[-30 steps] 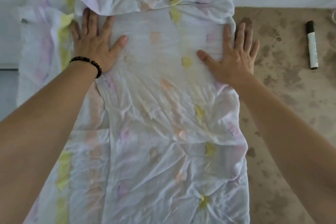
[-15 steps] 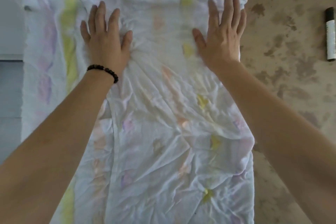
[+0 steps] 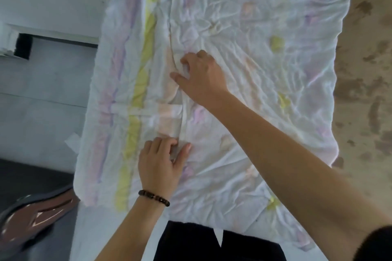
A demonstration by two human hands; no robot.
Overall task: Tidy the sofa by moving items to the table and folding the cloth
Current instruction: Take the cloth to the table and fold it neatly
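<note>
So the cloth [image 3: 244, 53] is a thin, white, very wrinkly sheet with faded pastel patches and a yellow stripe down its left part. It's spread flat and fills most of the view. It's doubled over: a top layer covers the middle and right, and its long edge runs top to bottom just right of the yellow stripe, with the single layer sticking out to the left. Both hands are on that edge. The left hand [image 3: 161, 165] is at the nearer end with its fingers curled and thumb out to the side, and a bit of the fabric looks pinched between them. The right hand [image 3: 201, 76] reaches across further up the same edge, knuckles up, fingers curled down onto the fold and thumb pointing left. It looks like it's gripping the edge too, though the fingertips are tucked under so I can't see them properly. There's a dark beaded bracelet [image 3: 153, 197] on the left wrist. The right side of the cloth lies on a mottled beige surface [image 3: 364, 74], and the left side on a white surface [image 3: 91, 233]. A black garment [image 3: 201, 241] sits right at the bottom, overlapping the near edge of the cloth. Off to the left is grey floor [image 3: 42, 91], and a brownish thing [image 3: 31, 220] I can't identify.
</note>
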